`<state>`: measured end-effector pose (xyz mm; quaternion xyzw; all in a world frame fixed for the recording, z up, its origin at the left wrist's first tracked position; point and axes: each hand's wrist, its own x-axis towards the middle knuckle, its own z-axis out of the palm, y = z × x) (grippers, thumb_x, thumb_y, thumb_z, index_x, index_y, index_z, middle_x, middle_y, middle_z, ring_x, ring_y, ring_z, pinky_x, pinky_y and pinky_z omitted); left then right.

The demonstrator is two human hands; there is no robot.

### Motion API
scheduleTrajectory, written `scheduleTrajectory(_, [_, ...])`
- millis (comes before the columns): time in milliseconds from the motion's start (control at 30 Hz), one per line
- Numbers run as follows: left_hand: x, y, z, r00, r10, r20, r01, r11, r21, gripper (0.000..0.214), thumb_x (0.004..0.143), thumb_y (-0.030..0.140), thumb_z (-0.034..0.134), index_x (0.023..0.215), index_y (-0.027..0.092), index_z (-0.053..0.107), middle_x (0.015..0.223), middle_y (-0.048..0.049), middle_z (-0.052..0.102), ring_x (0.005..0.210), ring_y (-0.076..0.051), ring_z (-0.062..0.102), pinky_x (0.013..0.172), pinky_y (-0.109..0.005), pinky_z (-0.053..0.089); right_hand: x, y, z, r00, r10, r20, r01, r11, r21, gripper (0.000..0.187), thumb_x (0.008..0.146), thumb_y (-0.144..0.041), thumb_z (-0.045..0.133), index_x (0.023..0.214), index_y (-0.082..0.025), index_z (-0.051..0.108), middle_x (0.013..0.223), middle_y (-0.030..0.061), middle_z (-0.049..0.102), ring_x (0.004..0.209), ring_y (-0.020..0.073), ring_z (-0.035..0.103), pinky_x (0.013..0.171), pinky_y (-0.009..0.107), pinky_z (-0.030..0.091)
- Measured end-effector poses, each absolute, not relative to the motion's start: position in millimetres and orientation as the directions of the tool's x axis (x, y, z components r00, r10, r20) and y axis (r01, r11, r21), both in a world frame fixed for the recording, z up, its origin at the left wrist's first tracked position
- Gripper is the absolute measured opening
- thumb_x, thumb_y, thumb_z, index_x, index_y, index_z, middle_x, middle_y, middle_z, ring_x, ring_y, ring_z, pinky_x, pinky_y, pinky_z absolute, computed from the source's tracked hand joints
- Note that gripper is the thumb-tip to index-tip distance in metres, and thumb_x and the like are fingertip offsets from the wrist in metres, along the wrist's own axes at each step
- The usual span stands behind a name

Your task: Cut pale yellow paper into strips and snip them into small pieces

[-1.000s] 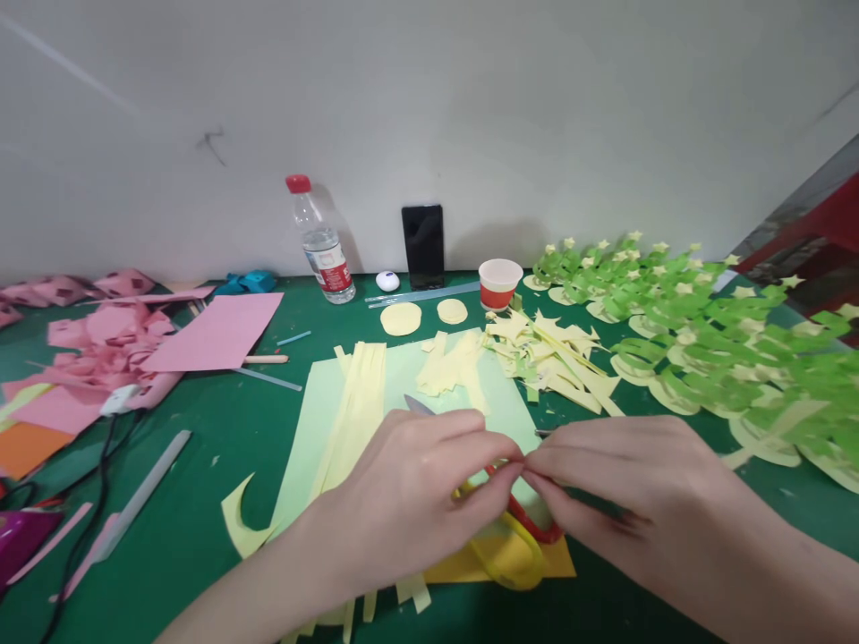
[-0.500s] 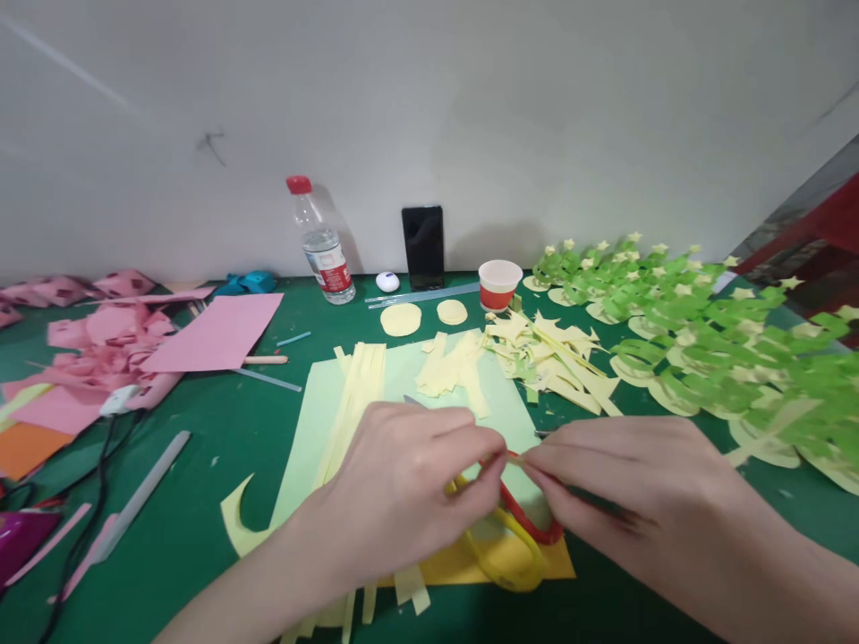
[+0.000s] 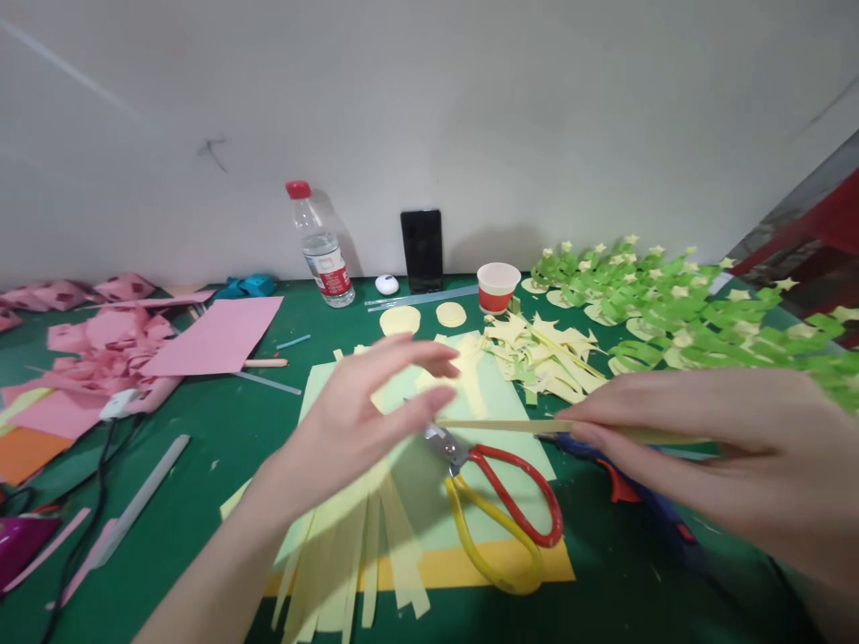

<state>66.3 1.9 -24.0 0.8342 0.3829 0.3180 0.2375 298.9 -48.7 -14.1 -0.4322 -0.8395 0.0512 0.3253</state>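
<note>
My right hand (image 3: 731,456) pinches a narrow pale yellow paper strip (image 3: 500,426) that runs level to the left. My left hand (image 3: 366,413) is raised over the table with its fingers apart; its thumb tip touches the strip's left end. Below the strip lie scissors (image 3: 497,505) with one red and one yellow handle, resting on a light green sheet (image 3: 510,394) over an orange sheet (image 3: 537,562). A bundle of loose yellow strips (image 3: 349,555) lies beneath my left wrist. A blue and red glue gun (image 3: 637,496) sits under my right hand.
Green paper trees with yellow stars (image 3: 677,313) crowd the right side. Yellow scraps (image 3: 543,353), two yellow discs (image 3: 401,320), a red and white cup (image 3: 497,286), a phone (image 3: 422,250) and a water bottle (image 3: 320,246) stand at the back. Pink paper (image 3: 215,333) and cables (image 3: 100,465) lie left.
Both hands have lifted off the scissors and drawn apart. The right hand has pulled a yellow strip out to the right, and the left hand's fingers have spread.
</note>
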Motion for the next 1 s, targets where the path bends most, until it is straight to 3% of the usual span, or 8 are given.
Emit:
scheduleTrajectory(100, [75.4, -15.7, -24.8, 0.603, 0.724, 0.336, 0.352, -0.619, 0.702, 0.037, 0.076, 0.042, 0.066, 0.106, 0.021, 0.063, 0.092, 0.0002, 0.073, 0.076, -0.014, 0.067, 0.059, -0.017, 0.052, 292.5, -43.7, -16.0, -0.410, 0.799, 0.440, 0.656, 0.593, -0.466, 0.024, 0.082, -0.016, 0.051, 0.068, -0.022, 0.069, 0.068, -0.0023, 0.072, 0.055, 0.0108, 0.066, 0.043, 0.014, 0.048])
scheduleTrajectory(167, [80.7, -24.8, -24.2, 0.594, 0.715, 0.369, 0.363, -0.647, 0.670, 0.026, 0.076, 0.034, 0.067, 0.098, 0.020, 0.066, 0.086, 0.0002, 0.074, 0.062, -0.012, 0.066, 0.046, -0.015, 0.048, 289.0, -42.0, -17.0, -0.377, 0.829, 0.413, 0.649, 0.555, -0.521, 0.021, 0.079, -0.014, 0.053, 0.068, -0.021, 0.069, 0.067, -0.0020, 0.072, 0.053, 0.0111, 0.066, 0.043, 0.014, 0.048])
scheduleTrajectory(233, [84.5, -29.8, -22.6, 0.572, 0.706, 0.417, 0.398, -0.683, 0.612, 0.010, 0.084, 0.023, 0.060, 0.089, 0.018, 0.067, 0.079, 0.0008, 0.074, 0.058, -0.011, 0.066, 0.046, -0.015, 0.048, 285.6, -41.9, -17.7, -0.334, 0.853, 0.401, 0.634, 0.519, -0.574, 0.019, 0.077, -0.013, 0.054, 0.069, -0.020, 0.069, 0.068, -0.0014, 0.073, 0.054, 0.0115, 0.066, 0.045, 0.015, 0.050])
scheduleTrajectory(300, [86.6, -31.6, -21.2, 0.578, 0.683, 0.447, 0.414, -0.717, 0.560, 0.016, 0.088, 0.015, 0.052, 0.085, 0.017, 0.068, 0.073, 0.0017, 0.074, 0.057, -0.010, 0.067, 0.051, -0.016, 0.050, 281.5, -43.1, -18.6, -0.304, 0.861, 0.407, 0.605, 0.505, -0.616, 0.017, 0.075, -0.011, 0.054, 0.069, -0.019, 0.068, 0.068, -0.0013, 0.072, 0.056, 0.0106, 0.066, 0.049, 0.014, 0.051])
scheduleTrajectory(433, [88.5, -32.5, -22.6, 0.625, 0.660, 0.417, 0.449, -0.741, 0.499, 0.019, 0.088, 0.016, 0.051, 0.081, 0.018, 0.068, 0.066, 0.0036, 0.072, 0.048, -0.008, 0.063, 0.046, -0.016, 0.046, 273.5, -45.8, -22.2, -0.350, 0.853, 0.387, 0.562, 0.522, -0.641, 0.018, 0.076, -0.007, 0.053, 0.069, -0.019, 0.064, 0.067, -0.0039, 0.069, 0.059, 0.0062, 0.063, 0.056, 0.010, 0.049])
scheduleTrajectory(633, [90.7, -37.3, -26.5, 0.619, 0.670, 0.410, 0.401, -0.718, 0.569, 0.016, 0.086, 0.011, 0.053, 0.090, 0.019, 0.066, 0.075, 0.0057, 0.073, 0.056, -0.007, 0.066, 0.053, -0.011, 0.048, 272.6, -49.7, -25.9, -0.373, 0.848, 0.377, 0.595, 0.530, -0.604, 0.017, 0.076, -0.009, 0.050, 0.068, -0.021, 0.059, 0.064, -0.0047, 0.065, 0.055, 0.0055, 0.060, 0.047, 0.010, 0.044])
scheduleTrajectory(867, [80.4, -31.7, -9.7, 0.519, 0.783, 0.343, 0.413, -0.581, 0.701, 0.017, 0.081, 0.010, 0.057, 0.070, 0.017, 0.067, 0.061, 0.0085, 0.070, 0.051, -0.003, 0.064, 0.050, -0.003, 0.046, 283.3, -47.1, -19.0, -0.324, 0.898, 0.298, 0.634, 0.439, -0.636, 0.015, 0.073, -0.012, 0.047, 0.062, -0.020, 0.055, 0.054, -0.0034, 0.058, 0.046, 0.0076, 0.053, 0.042, 0.014, 0.043])
scheduleTrajectory(1000, [73.2, -24.3, -1.7, 0.464, 0.818, 0.339, 0.443, -0.546, 0.711, 0.020, 0.078, 0.009, 0.057, 0.064, 0.019, 0.068, 0.057, 0.0089, 0.070, 0.047, -0.005, 0.063, 0.044, -0.003, 0.046, 290.1, -43.4, -17.2, -0.266, 0.930, 0.255, 0.600, 0.367, -0.711, 0.015, 0.071, -0.015, 0.047, 0.059, -0.020, 0.055, 0.048, -0.0035, 0.055, 0.038, 0.0082, 0.049, 0.035, 0.016, 0.040])
